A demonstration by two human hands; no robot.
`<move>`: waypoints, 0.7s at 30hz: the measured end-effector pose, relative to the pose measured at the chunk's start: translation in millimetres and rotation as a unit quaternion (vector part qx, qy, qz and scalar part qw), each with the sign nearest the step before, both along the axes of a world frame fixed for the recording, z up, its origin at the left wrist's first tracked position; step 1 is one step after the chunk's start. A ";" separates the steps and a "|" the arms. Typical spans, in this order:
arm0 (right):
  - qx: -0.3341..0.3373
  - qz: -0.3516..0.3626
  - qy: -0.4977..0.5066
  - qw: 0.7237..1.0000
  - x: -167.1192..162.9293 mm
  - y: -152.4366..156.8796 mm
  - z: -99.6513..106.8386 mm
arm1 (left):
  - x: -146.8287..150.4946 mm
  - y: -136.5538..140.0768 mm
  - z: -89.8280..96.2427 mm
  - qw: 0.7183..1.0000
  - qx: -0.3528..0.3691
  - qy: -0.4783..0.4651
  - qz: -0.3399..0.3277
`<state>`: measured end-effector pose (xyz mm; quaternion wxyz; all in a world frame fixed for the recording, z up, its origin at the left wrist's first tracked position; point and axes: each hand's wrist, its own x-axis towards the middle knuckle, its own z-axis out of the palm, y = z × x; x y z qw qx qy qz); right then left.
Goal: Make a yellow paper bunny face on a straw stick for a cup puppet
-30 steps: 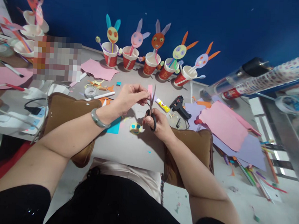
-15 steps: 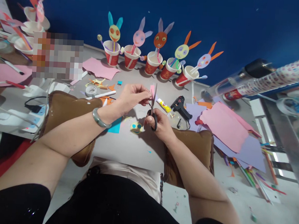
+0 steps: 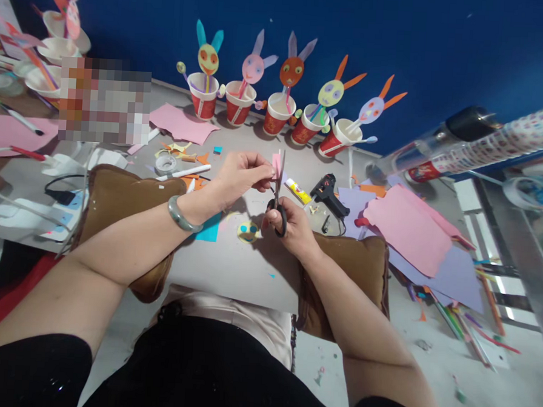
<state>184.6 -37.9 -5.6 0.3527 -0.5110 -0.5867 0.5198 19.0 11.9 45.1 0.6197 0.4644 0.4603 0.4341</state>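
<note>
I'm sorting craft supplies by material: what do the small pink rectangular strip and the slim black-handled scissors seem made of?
Small pink strip: probably matte paper or thin card, flat and without visible shine. Black-handled scissors: blades likely smooth metal, being slender and grey; rounded black handle loops perhaps plastic, finish unclear.

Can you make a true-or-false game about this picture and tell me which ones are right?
1. The right hand holds scissors. True.
2. The left hand pinches blue paper. False: it pinches a pink paper piece.
3. The yellow face on the table has orange eyes. False: its eyes are blue.
4. The glue stick lies beside the black glue gun. True.
5. The bracelet is on the right wrist. False: it's on the left wrist.
</note>
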 end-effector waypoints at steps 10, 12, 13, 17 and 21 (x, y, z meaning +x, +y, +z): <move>0.009 0.000 -0.002 1.000 -1.2 -0.5 1.9 | -1.1 2.4 -4.5 1.000 0.009 0.000 -0.008; 0.015 0.000 -0.009 1.000 -1.2 -0.8 2.0 | -1.0 2.6 -5.0 1.000 0.009 -0.004 -0.009; 0.018 -0.001 -0.013 1.000 -1.2 -1.0 1.8 | -0.8 2.6 -5.1 1.000 0.008 -0.005 -0.009; 0.024 -0.006 -0.028 0.999 -1.3 -1.8 0.3 | -0.7 1.9 -4.9 1.000 0.007 -0.006 -0.005; 0.018 -0.005 -0.027 0.999 -1.6 -2.3 -0.5 | -0.8 1.1 -4.0 1.000 0.003 0.004 -0.008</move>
